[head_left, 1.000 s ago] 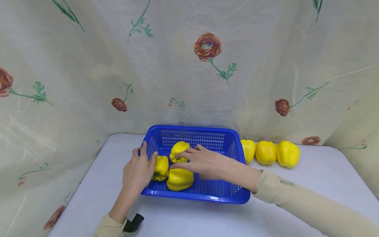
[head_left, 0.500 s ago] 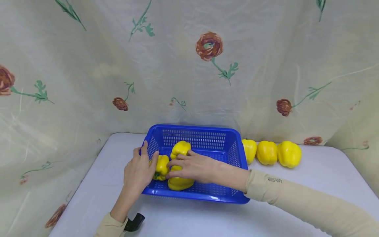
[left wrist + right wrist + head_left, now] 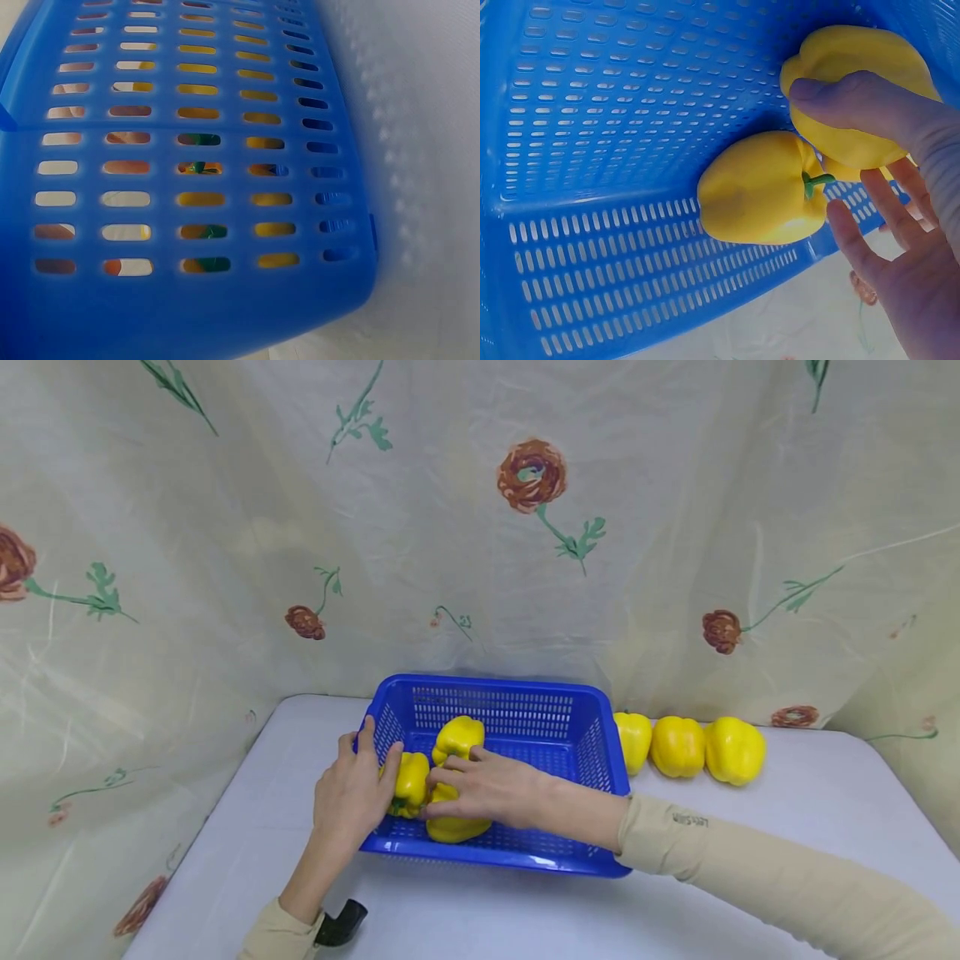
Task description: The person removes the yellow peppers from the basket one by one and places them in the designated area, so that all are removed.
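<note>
From the head view, my left hand (image 3: pixel 351 793) curls over the left rim of the blue perforated plastic basket (image 3: pixel 525 693), fingers bent down inside against a small yellow bell pepper (image 3: pixel 412 783) by that wall. My right hand (image 3: pixel 487 789) lies over the near yellow bell pepper (image 3: pixel 450 828) in the basket, fingers loosely spread and touching it; a third yellow bell pepper (image 3: pixel 459 737) sits just behind. Three more yellow peppers (image 3: pixel 678 747) line up on the white table (image 3: pixel 825 793) to the basket's right.

My left wrist view shows only the basket's slotted wall, yellow showing through; my fingers are out of sight.

My right wrist view shows my thumb (image 3: pixel 855 101) pressed on one pepper, fingers (image 3: pixel 870 225) open beside another.
</note>
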The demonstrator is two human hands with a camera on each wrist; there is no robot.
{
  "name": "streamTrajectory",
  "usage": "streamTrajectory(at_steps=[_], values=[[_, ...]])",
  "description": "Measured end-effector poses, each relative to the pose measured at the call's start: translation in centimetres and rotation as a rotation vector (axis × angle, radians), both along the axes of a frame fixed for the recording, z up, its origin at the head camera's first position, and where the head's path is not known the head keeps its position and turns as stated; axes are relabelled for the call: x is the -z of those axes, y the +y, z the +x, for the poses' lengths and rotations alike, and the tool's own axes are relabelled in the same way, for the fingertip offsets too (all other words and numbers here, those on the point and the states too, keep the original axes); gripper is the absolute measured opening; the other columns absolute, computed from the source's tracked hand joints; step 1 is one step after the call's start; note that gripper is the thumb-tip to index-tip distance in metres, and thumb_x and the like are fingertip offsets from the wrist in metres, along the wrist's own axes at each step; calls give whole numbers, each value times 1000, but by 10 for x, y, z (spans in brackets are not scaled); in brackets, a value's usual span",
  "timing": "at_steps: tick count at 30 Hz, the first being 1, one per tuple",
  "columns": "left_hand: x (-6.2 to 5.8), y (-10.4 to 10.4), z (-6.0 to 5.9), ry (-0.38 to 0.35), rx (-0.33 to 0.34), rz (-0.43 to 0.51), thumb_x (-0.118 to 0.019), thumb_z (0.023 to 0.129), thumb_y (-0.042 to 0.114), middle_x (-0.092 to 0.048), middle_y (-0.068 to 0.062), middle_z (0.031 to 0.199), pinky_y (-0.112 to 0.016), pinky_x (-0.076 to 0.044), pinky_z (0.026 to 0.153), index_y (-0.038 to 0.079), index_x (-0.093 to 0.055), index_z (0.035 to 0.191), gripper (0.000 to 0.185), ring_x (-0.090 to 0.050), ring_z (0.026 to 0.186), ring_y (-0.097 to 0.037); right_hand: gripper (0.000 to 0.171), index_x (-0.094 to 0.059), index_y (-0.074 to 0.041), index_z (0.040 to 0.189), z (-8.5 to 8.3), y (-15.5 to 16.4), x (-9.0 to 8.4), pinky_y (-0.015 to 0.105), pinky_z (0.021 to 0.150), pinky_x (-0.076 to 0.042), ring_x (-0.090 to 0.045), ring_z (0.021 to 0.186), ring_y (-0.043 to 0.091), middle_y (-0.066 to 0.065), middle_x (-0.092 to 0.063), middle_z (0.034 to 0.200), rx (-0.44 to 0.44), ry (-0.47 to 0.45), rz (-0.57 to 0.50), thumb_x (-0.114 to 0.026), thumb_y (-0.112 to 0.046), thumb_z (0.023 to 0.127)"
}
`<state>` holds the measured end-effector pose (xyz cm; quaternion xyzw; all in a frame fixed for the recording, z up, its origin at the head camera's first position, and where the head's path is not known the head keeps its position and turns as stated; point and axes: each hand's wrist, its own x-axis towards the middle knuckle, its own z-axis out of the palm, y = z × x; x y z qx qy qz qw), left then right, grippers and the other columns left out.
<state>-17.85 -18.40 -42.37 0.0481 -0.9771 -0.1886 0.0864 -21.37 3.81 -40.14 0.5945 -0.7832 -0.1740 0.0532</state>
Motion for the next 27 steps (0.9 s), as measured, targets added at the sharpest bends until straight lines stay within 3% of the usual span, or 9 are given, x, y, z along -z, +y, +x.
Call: streamTrajectory(at_steps=[8, 13, 17, 21, 27], values=[[-1, 1, 0, -4, 0, 2, -47, 114, 46, -53, -40, 151, -48, -67, 67, -4, -37, 164, 72, -76, 84, -46, 73, -45, -42, 157, 0, 1, -1, 50, 116, -57, -60, 144, 23, -1, -55, 156, -1, 47, 16, -78, -12, 99], [-1, 2, -1, 3, -1, 1, -47, 114, 46, -53, -40, 151, -47, -66, 65, -5, -38, 164, 71, -76, 81, -45, 85, -44, -39, 160, 0, 3, -5, 47, 116, -56, -59, 137, 21, 0, -56, 154, 77, -33, 31, -90, -28, 90], [-1, 2, 0, 2, -1, 4, -47, 114, 46, -53, -40, 151, -48, -67, 66, -5, -37, 164, 71, -76, 82, -46, 101, -43, -30, 164, 2, 4, -8, 44, 124, -50, -56, 141, 19, -2, -53, 157, 115, -80, 51, -97, -41, 80], [-1, 2, 0, 9, 5, 12, -47, 114, 45, -53, -41, 150, -51, -67, 67, -6, -37, 163, 71, -76, 84, -48, 108, -40, -21, 165, 4, 4, -12, 46, 129, -44, -54, 146, 20, -1, -52, 160, 130, -90, 60, -97, -46, 78], [-1, 1, 0, 8, 5, 16, -45, 114, 46, -52, -41, 151, -50, -67, 66, -6, -37, 163, 72, -76, 85, -48, 106, -39, -27, 165, 6, 7, -24, 52, 126, -46, -56, 147, 23, 4, -51, 161, 191, -166, 9, -96, -47, 79]])
